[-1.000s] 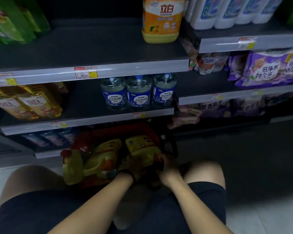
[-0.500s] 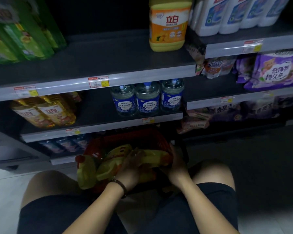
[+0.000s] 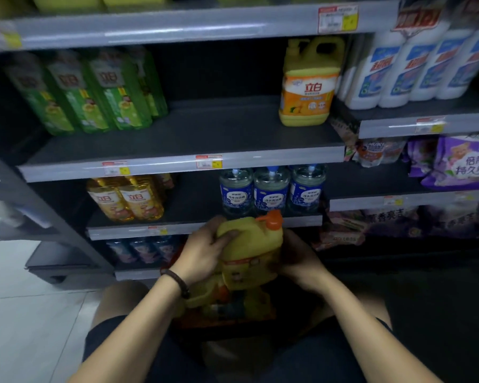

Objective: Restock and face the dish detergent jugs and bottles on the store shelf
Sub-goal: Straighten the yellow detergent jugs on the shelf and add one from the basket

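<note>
A yellow detergent jug [image 3: 249,252] with an orange cap is held upright above the red basket [image 3: 227,319] between my knees. My left hand [image 3: 202,252] grips its handle at the top left. My right hand [image 3: 296,258] holds its right side, fingers curled round the body. More yellow jugs [image 3: 205,297] lie in the basket below. One matching yellow jug [image 3: 307,84] stands alone at the right end of the wide dark shelf [image 3: 177,139], which is otherwise bare in the middle.
Green bottles [image 3: 94,92] stand at the left of that shelf, white bottles [image 3: 415,67] to the right. Below are amber bottles [image 3: 127,200] and three clear blue-labelled jugs [image 3: 271,192]. Purple refill bags [image 3: 454,161] fill the right shelves. Pale floor tiles lie at left.
Both hands have lifted one yellow jug up out of the basket, turned upright. My view has tilted up, showing more of the shelves.
</note>
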`<state>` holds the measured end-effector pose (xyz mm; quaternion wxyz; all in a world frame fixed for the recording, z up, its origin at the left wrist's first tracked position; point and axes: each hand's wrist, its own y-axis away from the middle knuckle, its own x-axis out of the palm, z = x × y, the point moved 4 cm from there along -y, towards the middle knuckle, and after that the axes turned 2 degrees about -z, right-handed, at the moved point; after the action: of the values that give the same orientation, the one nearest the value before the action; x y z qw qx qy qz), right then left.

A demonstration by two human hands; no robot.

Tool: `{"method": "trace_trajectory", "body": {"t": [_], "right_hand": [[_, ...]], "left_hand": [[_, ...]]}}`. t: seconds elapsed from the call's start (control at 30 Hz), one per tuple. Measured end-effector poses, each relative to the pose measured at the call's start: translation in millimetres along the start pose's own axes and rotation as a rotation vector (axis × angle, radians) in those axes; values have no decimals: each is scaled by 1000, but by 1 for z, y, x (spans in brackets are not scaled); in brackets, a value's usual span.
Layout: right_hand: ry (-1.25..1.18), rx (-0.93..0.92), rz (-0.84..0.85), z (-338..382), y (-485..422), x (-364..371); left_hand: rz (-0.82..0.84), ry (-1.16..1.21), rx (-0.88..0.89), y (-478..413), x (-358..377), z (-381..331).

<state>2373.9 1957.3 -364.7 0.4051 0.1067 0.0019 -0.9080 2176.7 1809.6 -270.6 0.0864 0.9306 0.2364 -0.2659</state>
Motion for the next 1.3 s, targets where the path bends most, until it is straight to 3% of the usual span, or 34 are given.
{"method": "trace_trajectory", "body": {"t": [0.1,0.33,0.53,0.63,0.77,0.9,1.03,1.3], "right_hand": [[29,-37,93,34,-6,6],[-31,-155,89,140,-10,19],[-266,-190,11,226,-19,34],[-341,-257,-21,276,-28,38],[-262,-370,41,342,-40,50],[-113,-416,154,393,-50,61],[45,-442,93,437,-68,76],[-141,-437,27,513,-134,116]], "left_hand": [[-55,66,51,5,-36,-26],[-255,183,94,15,-115,-83],[-130,337,-12,11,-174,-112],[-133,186,41,18,-186,-114],[-301,335,138,20,-213,-136],[-319,411,191,15,-254,-156],[-315,374,212,8,-303,-169],[-410,523,212,-41,-395,-183]]}}
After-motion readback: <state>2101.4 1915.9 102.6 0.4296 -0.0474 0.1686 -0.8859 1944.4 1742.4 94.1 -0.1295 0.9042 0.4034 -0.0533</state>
